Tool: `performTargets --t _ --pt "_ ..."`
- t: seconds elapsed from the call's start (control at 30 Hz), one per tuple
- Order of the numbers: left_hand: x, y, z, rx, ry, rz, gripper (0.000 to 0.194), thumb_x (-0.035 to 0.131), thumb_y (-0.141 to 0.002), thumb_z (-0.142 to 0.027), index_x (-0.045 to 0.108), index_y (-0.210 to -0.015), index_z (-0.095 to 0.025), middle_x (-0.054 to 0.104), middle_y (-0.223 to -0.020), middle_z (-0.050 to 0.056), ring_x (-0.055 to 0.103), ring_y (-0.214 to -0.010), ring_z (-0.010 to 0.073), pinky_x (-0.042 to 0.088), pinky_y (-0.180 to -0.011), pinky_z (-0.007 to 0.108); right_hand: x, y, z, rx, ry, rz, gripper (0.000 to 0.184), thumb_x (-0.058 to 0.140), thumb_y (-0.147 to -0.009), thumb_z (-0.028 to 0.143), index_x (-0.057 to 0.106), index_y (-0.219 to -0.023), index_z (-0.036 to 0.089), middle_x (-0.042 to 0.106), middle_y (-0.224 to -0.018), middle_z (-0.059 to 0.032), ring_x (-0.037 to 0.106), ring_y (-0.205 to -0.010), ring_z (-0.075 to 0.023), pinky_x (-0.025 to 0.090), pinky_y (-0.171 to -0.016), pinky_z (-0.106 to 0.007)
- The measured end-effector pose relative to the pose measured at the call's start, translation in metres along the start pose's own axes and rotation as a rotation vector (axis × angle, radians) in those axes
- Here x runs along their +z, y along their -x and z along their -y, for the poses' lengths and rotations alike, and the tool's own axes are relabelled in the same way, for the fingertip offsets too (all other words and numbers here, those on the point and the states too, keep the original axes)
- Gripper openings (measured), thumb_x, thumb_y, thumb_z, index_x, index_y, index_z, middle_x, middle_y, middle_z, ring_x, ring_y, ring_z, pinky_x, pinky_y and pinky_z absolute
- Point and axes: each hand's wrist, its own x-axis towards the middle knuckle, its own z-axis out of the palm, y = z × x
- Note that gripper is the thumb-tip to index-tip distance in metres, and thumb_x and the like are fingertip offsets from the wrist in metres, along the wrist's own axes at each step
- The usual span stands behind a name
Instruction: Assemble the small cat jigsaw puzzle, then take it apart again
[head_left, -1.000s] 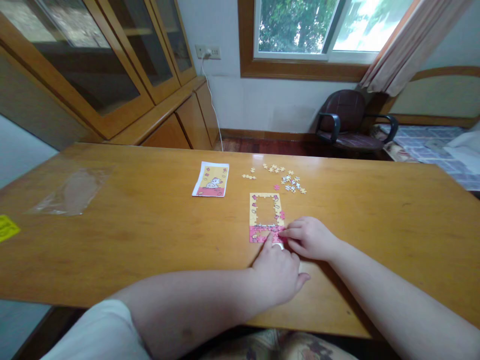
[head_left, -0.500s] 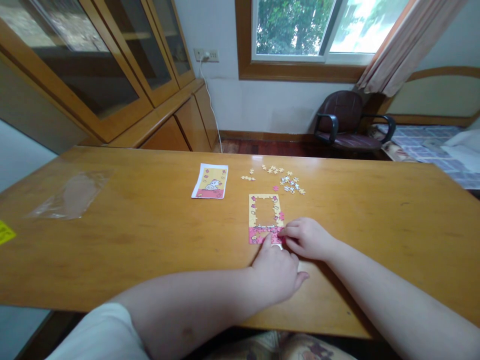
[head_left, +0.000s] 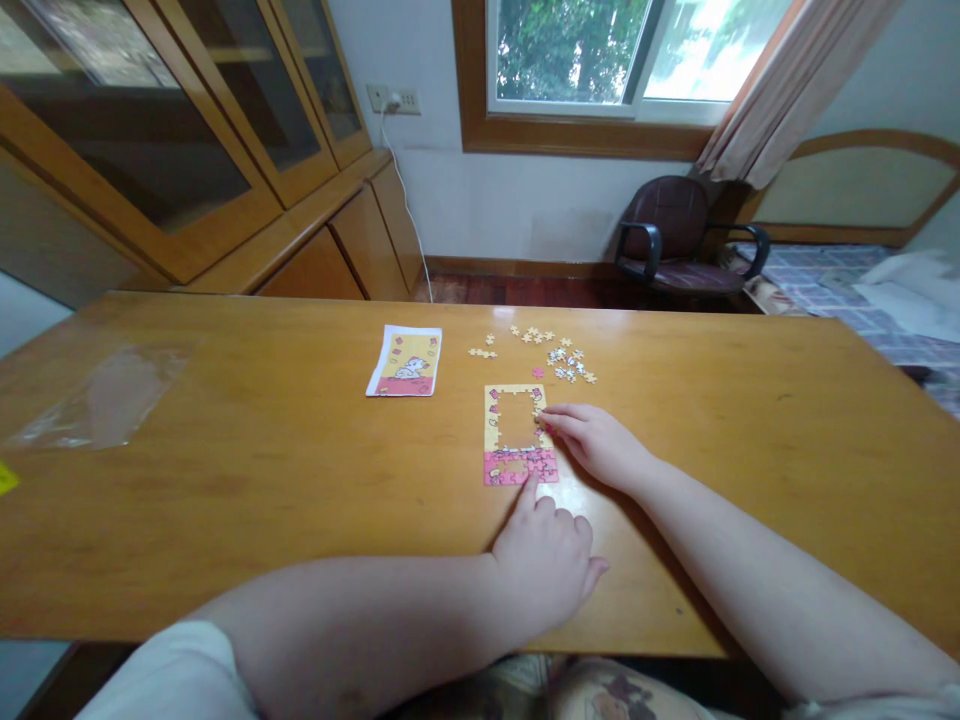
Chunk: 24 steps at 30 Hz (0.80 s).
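Note:
A small partly built jigsaw puzzle [head_left: 519, 436], yellow frame above a pink band with an empty middle, lies on the wooden table [head_left: 300, 470]. My left hand [head_left: 544, 560] rests just in front of it, index finger stretched onto the puzzle's bottom edge, other fingers curled. My right hand [head_left: 596, 440] lies at the puzzle's right side, fingers extended and fingertips touching the frame's right edge near a pink piece. Several loose pieces [head_left: 559, 358] are scattered beyond the puzzle. A reference picture card [head_left: 403, 360] lies to the left of them.
A clear plastic bag [head_left: 101, 398] lies at the table's left, with a yellow scrap [head_left: 6, 478] at the edge. Wooden glass-door cabinets [head_left: 187, 130] stand at the left, a dark armchair [head_left: 671, 235] under the window, a bed at the right.
My right hand has moved up from the puzzle's lower right corner to the middle of its right edge. My left hand has slid slightly back, index still on the bottom edge.

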Motion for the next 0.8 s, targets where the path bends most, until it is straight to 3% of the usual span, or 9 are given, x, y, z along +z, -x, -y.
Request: performTargets --t 0.2,0.5,0.8 --pt "-0.0037 0.0012 -0.0024 -0.006 0.015 0.042 0.041 0.049 -0.089 -0.051 0.067 -0.094 -0.015 0.07 -0.081 0.01 0.063 -0.083 0.0256 0.031 -0.102 0.055 0.005 -0.0028 -0.0006 0.056 0.028 0.015 0.029 0.044 -0.096 0.027 0.067 -0.112 0.02 0.065 -0.111 -0.01 0.062 -0.097 -0.0206 0.05 -0.087 -0.035" --pt "-0.0061 0.0042 -0.0041 -0.041 0.024 0.073 0.041 0.048 -0.089 -0.052 0.065 -0.093 -0.015 0.069 -0.082 0.009 0.062 -0.082 0.0255 0.029 -0.101 0.059 -0.0019 0.0007 -0.0002 0.094 -0.092 -0.026 0.013 0.055 -0.089 0.02 0.068 -0.086 0.02 0.067 -0.084 -0.0053 0.061 -0.078 -0.0159 0.048 -0.073 -0.028" --pt "-0.0022 0.0037 -0.0043 -0.065 0.014 0.06 0.042 0.048 -0.088 -0.053 0.065 -0.09 -0.015 0.068 -0.08 0.01 0.062 -0.081 0.0254 0.027 -0.101 0.059 -0.0023 0.0039 -0.0003 0.096 -0.162 -0.048 0.013 0.057 -0.089 0.023 0.07 -0.086 0.021 0.067 -0.086 -0.0058 0.062 -0.08 -0.016 0.049 -0.075 -0.029"
